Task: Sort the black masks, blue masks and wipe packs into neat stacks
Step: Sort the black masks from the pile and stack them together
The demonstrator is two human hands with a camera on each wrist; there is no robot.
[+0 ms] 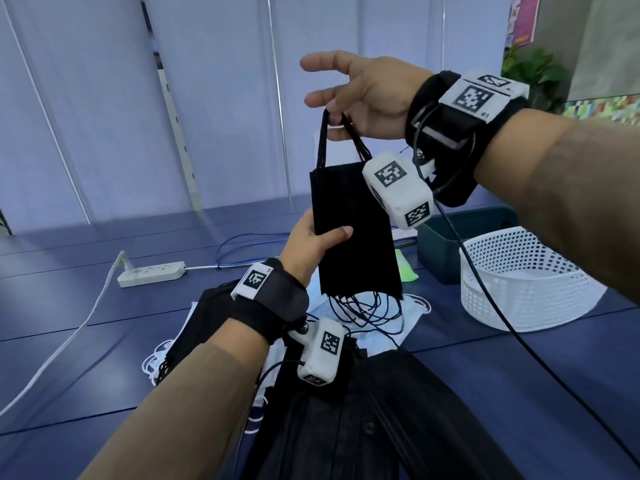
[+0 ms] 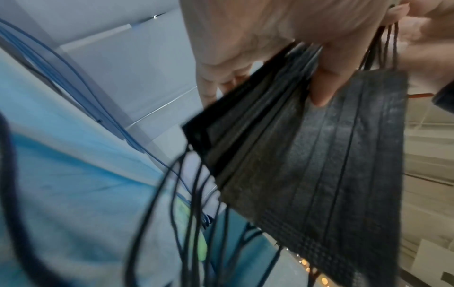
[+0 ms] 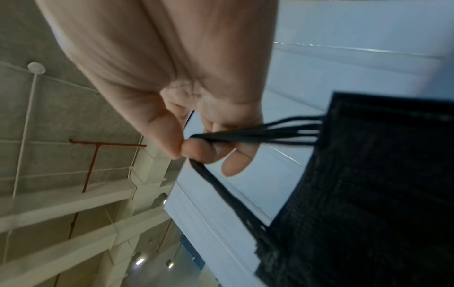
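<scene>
Head view shows the black masks [image 1: 353, 233] hanging above the table [image 1: 485, 368]: the left hand [image 1: 313, 245] pinches the bundle's edge, the right hand [image 1: 360, 98] hooks the upper ear loops [image 1: 341, 140]. They look light, soft and floppy (loose lower loops may snag), so gripping the flat pleated body seems safest.

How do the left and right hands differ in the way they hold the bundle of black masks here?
The left hand grips the black masks by their fabric body, low down, thumb across the front; the right hand pinches only the upper ear loops, above the bundle. The left hand's fingers wrap the bundle's edge, while the right hand's index finger and thumb stick out straight. Both hold the same bundle in the air over the table.
</scene>
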